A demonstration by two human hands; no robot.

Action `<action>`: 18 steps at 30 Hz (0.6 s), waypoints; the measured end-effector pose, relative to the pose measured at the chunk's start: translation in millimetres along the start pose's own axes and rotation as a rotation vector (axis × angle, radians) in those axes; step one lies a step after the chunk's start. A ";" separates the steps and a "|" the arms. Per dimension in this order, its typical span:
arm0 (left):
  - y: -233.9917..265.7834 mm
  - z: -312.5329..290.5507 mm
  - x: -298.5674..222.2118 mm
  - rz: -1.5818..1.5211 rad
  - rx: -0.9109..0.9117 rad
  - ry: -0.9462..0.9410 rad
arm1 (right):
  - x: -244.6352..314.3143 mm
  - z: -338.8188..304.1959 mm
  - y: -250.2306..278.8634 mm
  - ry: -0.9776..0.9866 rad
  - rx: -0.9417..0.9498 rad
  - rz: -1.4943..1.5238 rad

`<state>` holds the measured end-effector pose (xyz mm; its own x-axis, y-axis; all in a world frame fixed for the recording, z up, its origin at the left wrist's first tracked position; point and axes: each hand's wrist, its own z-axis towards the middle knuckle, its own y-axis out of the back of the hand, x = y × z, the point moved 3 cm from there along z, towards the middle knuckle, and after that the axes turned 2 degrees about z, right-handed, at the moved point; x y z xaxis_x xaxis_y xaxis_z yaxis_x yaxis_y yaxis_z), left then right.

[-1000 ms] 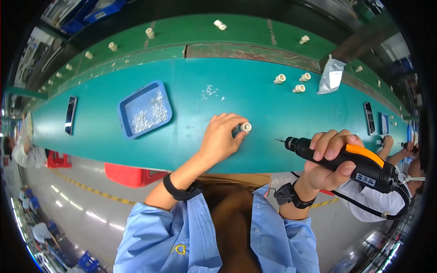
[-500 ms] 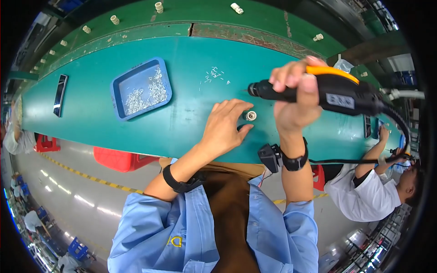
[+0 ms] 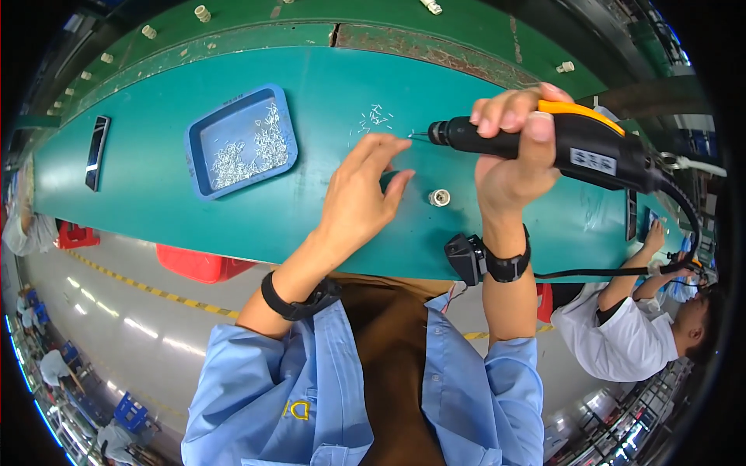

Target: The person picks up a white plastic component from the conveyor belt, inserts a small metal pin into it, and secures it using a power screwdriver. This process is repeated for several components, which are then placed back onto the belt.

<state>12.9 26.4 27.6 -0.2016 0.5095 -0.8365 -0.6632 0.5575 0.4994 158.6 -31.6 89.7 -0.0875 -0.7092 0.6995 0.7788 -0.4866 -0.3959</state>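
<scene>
My right hand [image 3: 517, 147] is wrapped round a black electric screwdriver [image 3: 606, 155] with an orange strip, held level above the table. Its thin bit points left, and a tiny bright piece, perhaps a screw, shows at the tip. Close to that tip are the fingertips of my left hand [image 3: 361, 190]; a gap parts its thumb from its index finger, and I see nothing held. A small white cylindrical fitting [image 3: 440, 197] with a metal centre stands upright on the table between my hands, untouched. Small loose screws [image 3: 376, 118] lie scattered beyond my left hand.
On the green table [image 3: 318, 93], a blue tray [image 3: 191, 159] holds many small screws. A phone [image 3: 97, 153] lies far left. More white fittings [image 3: 203, 13] stand on the green ledge behind. The screwdriver's cable [image 3: 598, 272] runs along the right. A co-worker [image 3: 622, 326] sits at right.
My left hand has moved away from the white fitting, leftward and up to the screwdriver's tip. My right hand still holds the screwdriver, nearly in place. A tiny piece now shows at the bit.
</scene>
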 end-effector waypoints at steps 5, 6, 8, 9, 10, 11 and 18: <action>-8.0 8.2 -0.4 0.040 -0.072 -0.061 | 22.4 -0.3 0.1 0.006 0.020 0.050; -8.9 8.4 0.2 0.044 -0.095 -0.093 | 24.2 -1.8 0.2 0.002 0.024 0.066; -11.1 8.5 3.9 0.033 -0.110 -0.107 | 26.9 -4.6 0.0 -0.006 0.034 0.099; -12.6 8.5 5.7 0.017 -0.122 -0.123 | 27.5 -6.0 0.3 -0.005 0.032 0.099; -13.8 8.1 7.0 0.001 -0.135 -0.138 | 27.2 -7.8 0.2 -0.006 0.031 0.097; -14.8 7.4 8.5 0.002 -0.134 -0.139 | 26.8 -9.4 0.1 -0.008 0.031 0.095; -16.1 4.3 17.1 -0.015 -0.139 -0.080 | 34.4 -13.5 4.8 0.007 0.006 0.072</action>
<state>23.3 29.0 6.2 -0.1363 0.5558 -0.8201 -0.7602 0.4721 0.4463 150.9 -65.2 103.8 -0.0351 -0.7458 0.6652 0.7868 -0.4310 -0.4417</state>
